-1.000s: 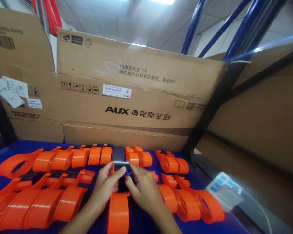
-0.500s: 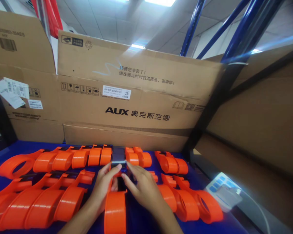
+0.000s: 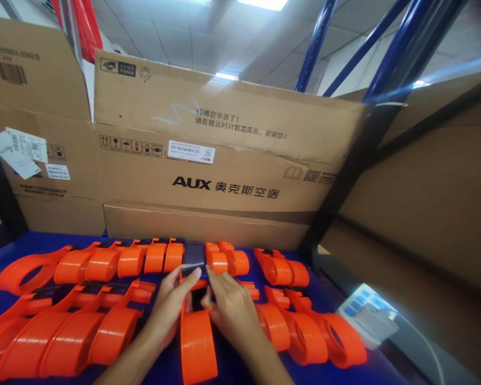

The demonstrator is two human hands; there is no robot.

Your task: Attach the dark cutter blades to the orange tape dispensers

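Holding an orange tape holder point(image 3: 198, 342) between them, the left hand point(image 3: 169, 310) and right hand point(image 3: 233, 313) grip its far end together. It rests on the blue table point(image 3: 232, 369), between rows of other orange holders point(image 3: 80, 331).

You are looking at two hands at work, your left hand point(image 3: 169, 310) and your right hand point(image 3: 231, 313), both gripping one orange tape dispenser point(image 3: 198, 342). You are seeing roughly seven more orange dispensers point(image 3: 104, 262) lining up in the back row, about four lying at front left point(image 3: 64, 337) and about three at front right point(image 3: 312, 334); overlaps are blurring exact totals. Two large cardboard boxes point(image 3: 208, 160) are standing behind, and one scale point(image 3: 366, 315) is sitting at right.
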